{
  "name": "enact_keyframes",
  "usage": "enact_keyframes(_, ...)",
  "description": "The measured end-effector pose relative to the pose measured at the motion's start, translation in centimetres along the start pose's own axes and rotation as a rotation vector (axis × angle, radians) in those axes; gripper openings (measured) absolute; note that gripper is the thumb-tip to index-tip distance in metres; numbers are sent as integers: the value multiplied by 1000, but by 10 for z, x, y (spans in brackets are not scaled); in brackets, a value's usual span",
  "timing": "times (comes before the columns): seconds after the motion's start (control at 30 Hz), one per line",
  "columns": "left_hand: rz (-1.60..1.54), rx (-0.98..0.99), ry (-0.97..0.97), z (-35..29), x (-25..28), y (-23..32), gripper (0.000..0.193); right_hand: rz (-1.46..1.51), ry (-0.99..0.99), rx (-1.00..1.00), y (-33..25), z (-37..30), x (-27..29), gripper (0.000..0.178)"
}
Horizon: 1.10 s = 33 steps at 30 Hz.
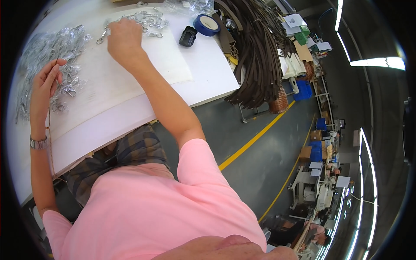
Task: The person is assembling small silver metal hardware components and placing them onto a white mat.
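My left hand (45,81) is raised over the left side of the white table, thumb and fingertips pinched together. What the pinch holds, if anything, is too small to make out. A thin brown cord (49,125) hangs along that wrist. Beside this hand lies a heap of metal snap hooks in clear plastic bags (60,43). My right hand (124,40) reaches to the far part of the table, its fingers curled down among loose silver snap hooks (151,19). One snap hook (101,36) lies against its left edge. The curled fingertips are hidden, so their hold is unclear.
A white sheet (169,65) covers part of the table (208,82). Right of the hooks are a small black case (188,36) and a blue tape roll (206,25). Dark brown straps (255,65) hang over the right side. Yellow lines (251,143) mark the floor.
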<state>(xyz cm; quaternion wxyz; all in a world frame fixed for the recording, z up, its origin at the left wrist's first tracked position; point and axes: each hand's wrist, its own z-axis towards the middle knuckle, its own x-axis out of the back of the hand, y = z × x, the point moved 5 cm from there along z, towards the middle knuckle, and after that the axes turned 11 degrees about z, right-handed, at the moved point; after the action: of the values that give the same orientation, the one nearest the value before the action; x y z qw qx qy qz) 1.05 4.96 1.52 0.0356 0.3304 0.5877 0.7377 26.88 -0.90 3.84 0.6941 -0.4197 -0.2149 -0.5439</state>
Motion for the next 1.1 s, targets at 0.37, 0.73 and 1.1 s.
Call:
enact_keyframes(0.37,12,-10,197,-10,-2,15,22,314,-183,353,-69,-36,-45,8)
enact_keyframes(0.73,-188,28,168,-14,0,23,23,334,-268,173,-75,-27,-53,21)
enact_keyframes(1.1,-108,22,267,-13,14,17,22,1177,-406,-349,-68,-16,-46,16)
